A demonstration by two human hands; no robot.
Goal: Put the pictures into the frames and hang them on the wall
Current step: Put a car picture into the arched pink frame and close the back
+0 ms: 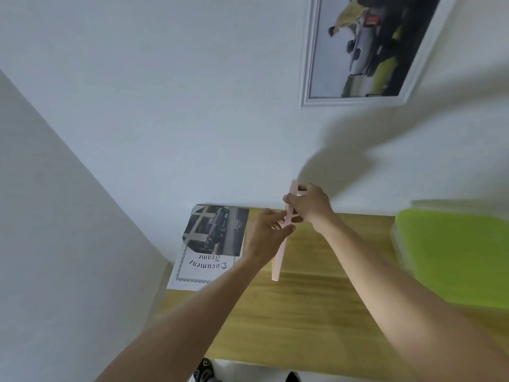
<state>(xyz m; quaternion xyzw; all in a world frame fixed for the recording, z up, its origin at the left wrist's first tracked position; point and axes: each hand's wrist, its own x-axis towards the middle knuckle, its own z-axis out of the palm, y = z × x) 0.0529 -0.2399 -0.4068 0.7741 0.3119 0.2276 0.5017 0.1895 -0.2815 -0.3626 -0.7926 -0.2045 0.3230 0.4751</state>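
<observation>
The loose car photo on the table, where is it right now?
Head view: the loose car photo lies on the white "Document Frame" sheet at the wooden table's far left corner, left of the left hand.

Pink frame (281,255): seen edge-on, upright, gripped between both hands. Car picture (217,230): flat, left of the left hand, overlapping a "Document Frame" insert sheet (198,267). White-framed picture (366,48): hung on the wall, above the right hand.

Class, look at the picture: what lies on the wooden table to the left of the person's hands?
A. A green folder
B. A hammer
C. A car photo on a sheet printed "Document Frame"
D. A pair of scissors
C: a car photo rests on a printed sheet at the table's left end, beside the left hand.
</observation>
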